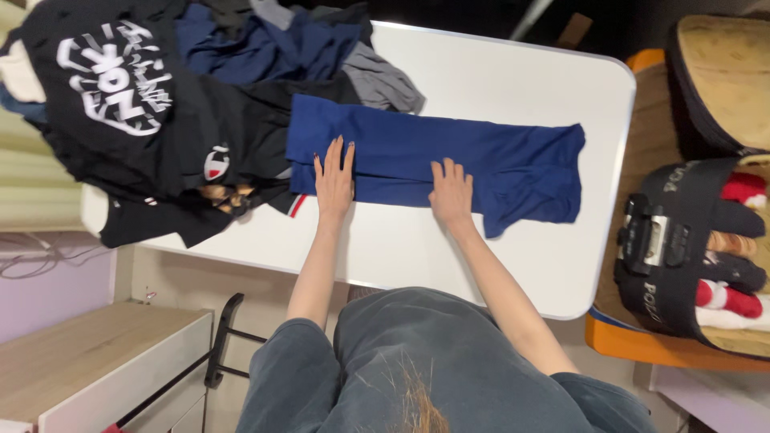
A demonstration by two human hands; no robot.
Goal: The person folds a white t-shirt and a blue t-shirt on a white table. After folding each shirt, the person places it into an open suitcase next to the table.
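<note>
Grey top (449,361) sits closest to the lens, bottom of frame, our two bare forearms running up from it onto the white table (513,80).

Blue garment (449,156) lies flat across the table middle as a long folded strip. Its right end splays out near the table's right edge.

Left hand (334,178): palm down on the garment's left end, fingers straight and close together, pressing flat, gripping nothing. Heel of the hand sits at the garment's near edge.

Right hand (451,192): palm down on the garment's near edge, about mid-length, fingers extended and slightly spread, also gripping nothing. Both hands touch cloth, well apart from each other.

Left of the garment: clothes pile (160,120), mostly black with a white print, spilling over the table's left edge. Dark blue and grey pieces lie at the pile's far side, touching the garment's far-left corner.

Right of the table: black bag (682,248) with red and white items inside, on an orange-edged surface.

Below the table's left end: wooden bench (88,361).
</note>
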